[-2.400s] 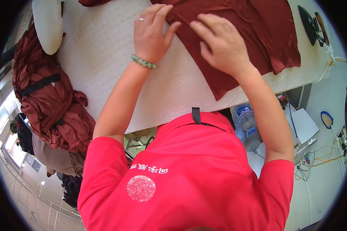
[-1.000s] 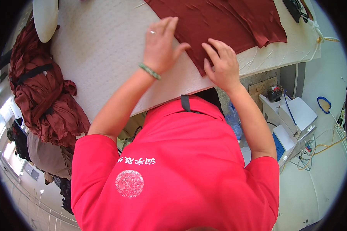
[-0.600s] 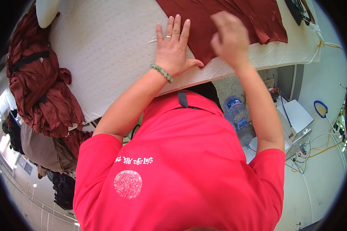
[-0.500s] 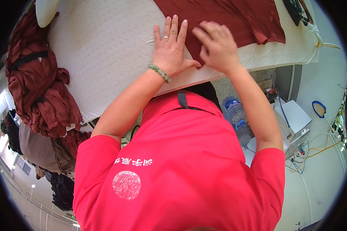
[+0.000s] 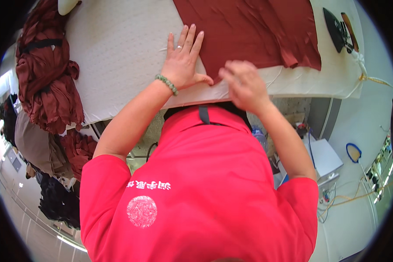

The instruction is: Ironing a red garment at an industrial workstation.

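A dark red cloth lies spread on the white padded ironing table, with a few creases toward its right side. My left hand rests flat with fingers spread along the cloth's left edge, its thumb at the near corner. Fingers and palm lie mostly on the white padding. Just right of that corner, by the table's near edge, my right hand is smeared by motion. Its fingers look bent, and whether anything is between them does not show.
An iron with a cord stands at the table's far right. Bunched dark red garments hang over the left edge, with a brown cloth below. A plastic bottle and a white box are beneath, to the right.
My right hand has drawn nearer to me, from over the cloth to the table's near edge. My left hand stays spread at the cloth's edge. The view has shifted, showing more of the iron.
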Action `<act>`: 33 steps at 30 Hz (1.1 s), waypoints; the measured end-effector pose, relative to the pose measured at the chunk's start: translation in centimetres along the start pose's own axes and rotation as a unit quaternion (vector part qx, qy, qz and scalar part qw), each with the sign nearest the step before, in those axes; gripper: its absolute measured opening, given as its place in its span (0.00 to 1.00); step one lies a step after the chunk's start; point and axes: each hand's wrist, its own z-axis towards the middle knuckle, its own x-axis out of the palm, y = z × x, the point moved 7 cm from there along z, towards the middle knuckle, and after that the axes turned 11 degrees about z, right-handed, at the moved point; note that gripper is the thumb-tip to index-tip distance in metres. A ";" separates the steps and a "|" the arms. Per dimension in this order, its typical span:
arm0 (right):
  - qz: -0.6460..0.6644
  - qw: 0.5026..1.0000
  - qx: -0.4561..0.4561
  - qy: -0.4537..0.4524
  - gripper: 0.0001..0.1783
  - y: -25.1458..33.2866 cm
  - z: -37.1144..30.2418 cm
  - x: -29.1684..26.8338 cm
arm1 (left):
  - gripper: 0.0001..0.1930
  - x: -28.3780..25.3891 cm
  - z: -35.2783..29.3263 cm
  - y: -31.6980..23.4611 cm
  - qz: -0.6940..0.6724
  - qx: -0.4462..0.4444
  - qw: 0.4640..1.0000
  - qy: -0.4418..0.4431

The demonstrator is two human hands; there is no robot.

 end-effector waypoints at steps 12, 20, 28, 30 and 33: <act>-0.128 0.992 0.006 0.012 0.22 -18.2 -0.8 -16.4 | 0.45 -0.2 -4.5 -5.0 0.033 0.014 0.999 0.041; -0.371 0.902 0.211 -0.059 0.43 -43.3 2.9 -28.6 | 0.31 0.4 -10.2 -11.6 0.019 -0.103 0.994 0.016; -0.211 0.922 0.316 0.072 0.34 -42.3 1.8 -30.0 | 0.29 -0.6 -11.0 -12.9 -0.017 -0.169 0.985 -0.040; -0.153 0.890 0.422 0.081 0.29 -43.3 1.3 -30.1 | 0.29 -1.1 -11.1 -12.6 -0.034 -0.156 0.985 -0.060; -0.102 0.860 0.492 0.088 0.27 -42.1 0.7 -29.5 | 0.27 -2.5 -11.6 -10.0 -0.069 -0.160 0.980 -0.097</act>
